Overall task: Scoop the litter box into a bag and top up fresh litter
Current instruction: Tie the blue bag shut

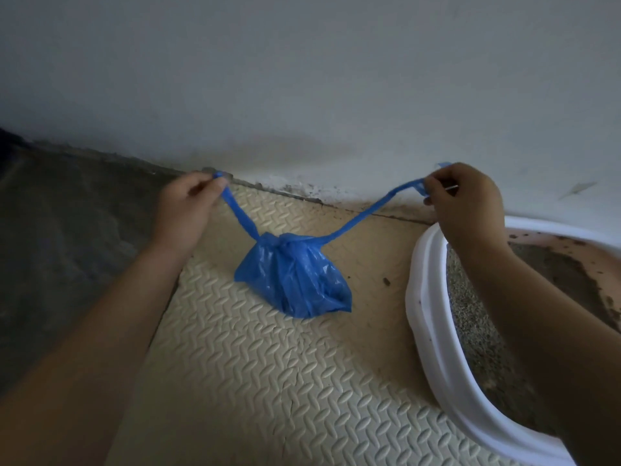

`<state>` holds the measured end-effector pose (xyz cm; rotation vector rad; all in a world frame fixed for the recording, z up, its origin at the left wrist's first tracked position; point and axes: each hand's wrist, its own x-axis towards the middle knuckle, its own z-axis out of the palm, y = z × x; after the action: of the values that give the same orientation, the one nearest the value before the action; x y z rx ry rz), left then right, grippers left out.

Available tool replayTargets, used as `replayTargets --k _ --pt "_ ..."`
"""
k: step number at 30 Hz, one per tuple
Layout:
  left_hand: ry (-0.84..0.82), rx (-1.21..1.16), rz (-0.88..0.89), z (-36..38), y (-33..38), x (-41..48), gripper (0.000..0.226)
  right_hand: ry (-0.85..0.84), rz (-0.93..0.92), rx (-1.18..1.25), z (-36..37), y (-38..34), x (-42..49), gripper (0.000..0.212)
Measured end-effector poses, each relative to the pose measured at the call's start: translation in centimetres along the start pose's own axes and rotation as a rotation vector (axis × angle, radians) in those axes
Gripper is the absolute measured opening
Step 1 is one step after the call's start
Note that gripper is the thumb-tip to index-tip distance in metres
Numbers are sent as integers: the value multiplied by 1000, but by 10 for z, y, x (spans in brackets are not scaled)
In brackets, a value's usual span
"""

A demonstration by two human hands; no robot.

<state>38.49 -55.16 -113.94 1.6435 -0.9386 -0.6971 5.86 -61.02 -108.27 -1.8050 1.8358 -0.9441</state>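
A small blue plastic bag [294, 277] with dark contents sits on the cream foam mat, knotted at its top. Two stretched blue tails run up and outward from the knot. My left hand [186, 210] pinches the left tail's end near the wall base. My right hand [465, 200] pinches the right tail's end above the litter box rim. Both tails are pulled taut. The white litter box [433, 334] stands at the right, holding grey litter with brown smears on its far inner wall. My right forearm covers part of the box.
A cream textured foam mat [268, 381] covers the floor under the bag and box. Dark bare floor [67, 247] lies to the left. A white wall [302, 79] rises behind, with dirt along its base. A small brown crumb [386, 281] lies on the mat.
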Motion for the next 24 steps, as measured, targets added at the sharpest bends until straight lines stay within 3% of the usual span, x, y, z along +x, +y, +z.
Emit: replayTargets --k 3,7,16,24 --pt "-144 71 130 30 30 -7 10 1 -50 98 4 -28 1 12" --pt "-306 29 153 55 46 -14 11 -17 -112 191 5 -54 0 10" --pt "-370 -55 79 85 59 -34 10 -68 -281 252 0 -96 -4 9" --pt "-386 -49 86 94 65 -40 16 -67 -312 282 6 -101 -5 10"
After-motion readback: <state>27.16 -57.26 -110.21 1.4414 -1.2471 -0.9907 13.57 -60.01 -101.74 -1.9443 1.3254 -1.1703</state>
